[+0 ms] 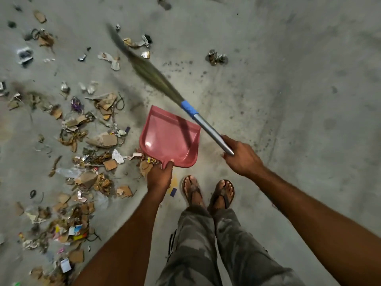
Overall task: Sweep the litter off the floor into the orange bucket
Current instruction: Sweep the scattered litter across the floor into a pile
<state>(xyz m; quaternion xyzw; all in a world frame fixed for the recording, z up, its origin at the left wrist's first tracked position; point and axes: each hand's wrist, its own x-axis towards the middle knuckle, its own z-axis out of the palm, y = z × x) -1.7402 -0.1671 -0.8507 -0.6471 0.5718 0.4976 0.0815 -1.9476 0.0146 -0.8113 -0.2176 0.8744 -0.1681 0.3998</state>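
Note:
My left hand (159, 176) grips the handle of a red dustpan (169, 139), which is held above the concrete floor with its pan empty. My right hand (240, 156) grips the metal handle of a grass broom (152, 73) with a blue band; its bristles stretch up and left, blurred, toward the far scraps. Litter (88, 141) of cardboard bits, wrappers, foil and plastic lies scattered over the left half of the floor. The orange bucket is not in view.
A crumpled foil clump (215, 57) lies alone on the floor at upper right. My sandalled feet (208, 193) stand just below the dustpan. The grey floor (309, 100) to the right bears only stains and dust.

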